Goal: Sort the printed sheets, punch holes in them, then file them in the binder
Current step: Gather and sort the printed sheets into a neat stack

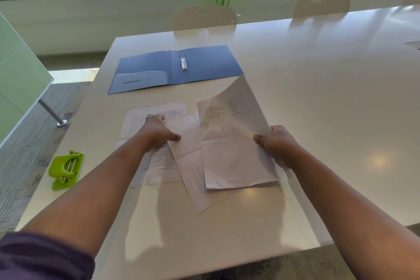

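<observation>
1. Table (318, 98): pale top filling most of the frame; everything below lies on it.
2. Binder (159, 68): blue, lying open and flat, upper centre; its rings (183, 62) stand at the spine, beyond the sheets.
3. Flat sheet (156, 166): printed table face up, centre left, long axis running away from the person.
4. Lifted sheet (236, 161): centre right, far corner curled up off the table, print showing through; it overlaps a skewed sheet (200, 198) underneath.
5. Right hand (276, 145): fingers curled round the lifted sheet's right edge, pinching it.
6. Left hand (156, 130): resting on the flat sheet, thumb touching the skewed sheet's left edge; whether it pinches that edge cannot be told.
7. Hole punch (66, 170): green, lower left near the table edge, well apart from the sheets, on the left hand's side.

Judgement: sorting is under way; the flat sheet lies left of the lifted one, so stacking calls for carrying it leftward, long axes matched.
</observation>
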A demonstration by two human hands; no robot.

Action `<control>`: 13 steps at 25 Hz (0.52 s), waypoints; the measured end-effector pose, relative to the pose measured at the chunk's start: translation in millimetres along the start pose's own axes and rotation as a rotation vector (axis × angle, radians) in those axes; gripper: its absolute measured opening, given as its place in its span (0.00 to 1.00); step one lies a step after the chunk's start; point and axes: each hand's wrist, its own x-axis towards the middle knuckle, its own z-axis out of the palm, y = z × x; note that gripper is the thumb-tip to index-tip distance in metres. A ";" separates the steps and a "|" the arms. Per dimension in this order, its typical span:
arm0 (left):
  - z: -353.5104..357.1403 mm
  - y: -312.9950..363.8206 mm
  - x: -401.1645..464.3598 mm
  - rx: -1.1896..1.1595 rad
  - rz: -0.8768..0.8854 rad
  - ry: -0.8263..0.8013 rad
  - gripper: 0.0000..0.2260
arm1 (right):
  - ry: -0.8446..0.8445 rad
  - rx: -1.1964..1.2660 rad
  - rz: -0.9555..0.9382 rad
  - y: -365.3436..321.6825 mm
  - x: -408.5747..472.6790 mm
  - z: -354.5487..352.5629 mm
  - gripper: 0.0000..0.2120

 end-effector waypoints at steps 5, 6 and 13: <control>-6.0 13.3 -0.3 -0.046 -0.022 -0.045 0.35 | -0.018 0.056 0.035 -2.2 -3.5 -4.2 0.03; -5.5 13.7 1.4 -0.031 -0.011 -0.044 0.30 | -0.024 0.082 0.051 -2.2 -2.7 -5.3 0.03; -10.6 10.5 5.0 -0.257 0.071 0.151 0.11 | -0.023 0.224 0.095 -5.7 -3.8 -10.8 0.03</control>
